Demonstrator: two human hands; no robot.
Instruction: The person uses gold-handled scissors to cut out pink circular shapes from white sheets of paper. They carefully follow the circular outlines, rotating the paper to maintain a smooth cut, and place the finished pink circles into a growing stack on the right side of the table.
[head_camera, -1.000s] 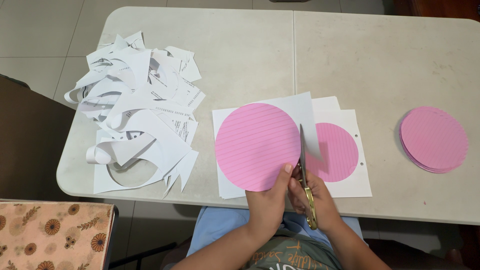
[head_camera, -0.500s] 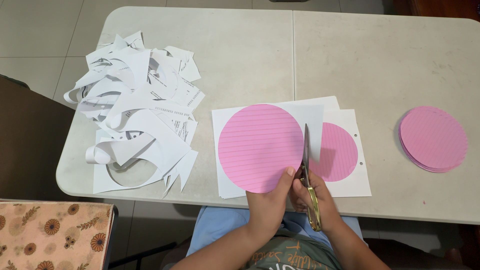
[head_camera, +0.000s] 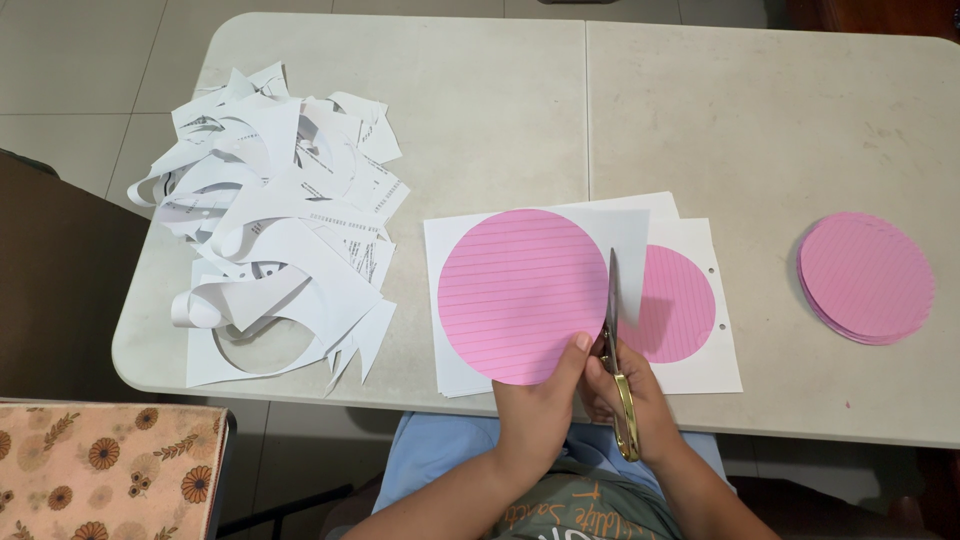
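One sheet (head_camera: 470, 300) with a pink circle lies at the table's (head_camera: 480, 110) near edge, a second sheet (head_camera: 700, 350) beneath; pink discs (head_camera: 865, 278), perhaps several, stack to the right, scraps (head_camera: 280, 240) heaped left. Tiled floor beyond. The left hand (head_camera: 540, 400) pinches the sheet; the right hand (head_camera: 625, 385) grips scissors (head_camera: 613, 320), blades nearly together.

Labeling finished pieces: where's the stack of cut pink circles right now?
In the head view, the stack of cut pink circles lies on the right side of the table, apart from the sheets being cut, to the right of the scissors.
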